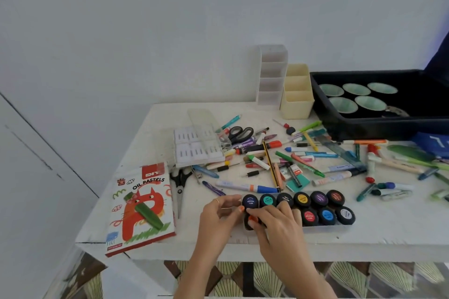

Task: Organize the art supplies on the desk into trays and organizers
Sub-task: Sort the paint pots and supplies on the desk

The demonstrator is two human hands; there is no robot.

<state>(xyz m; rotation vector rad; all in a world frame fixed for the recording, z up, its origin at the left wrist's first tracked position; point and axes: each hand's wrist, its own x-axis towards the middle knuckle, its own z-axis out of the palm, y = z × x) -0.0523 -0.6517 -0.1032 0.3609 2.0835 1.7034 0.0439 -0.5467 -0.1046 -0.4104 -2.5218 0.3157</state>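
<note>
A clear tray (340,226) of poster paint pots (318,199) with black lids lies near the desk's front edge. My right hand (274,223) grips a pot at the tray's left end, in the front row. My left hand (221,211) holds the tray's left end, thumb next to the blue-labelled pot (250,201). Loose pens, markers and crayons (279,160) lie scattered behind the tray. Two empty organizers stand at the back: a white one (272,75) and a cream one (297,94).
An oil pastels box (141,209) with a green crayon on it lies at the front left. Two scissors (179,184) (239,133), a clear compartment box (199,145), a ruler (340,150) and a black tray of green bowls (369,126) share the white desk (388,233).
</note>
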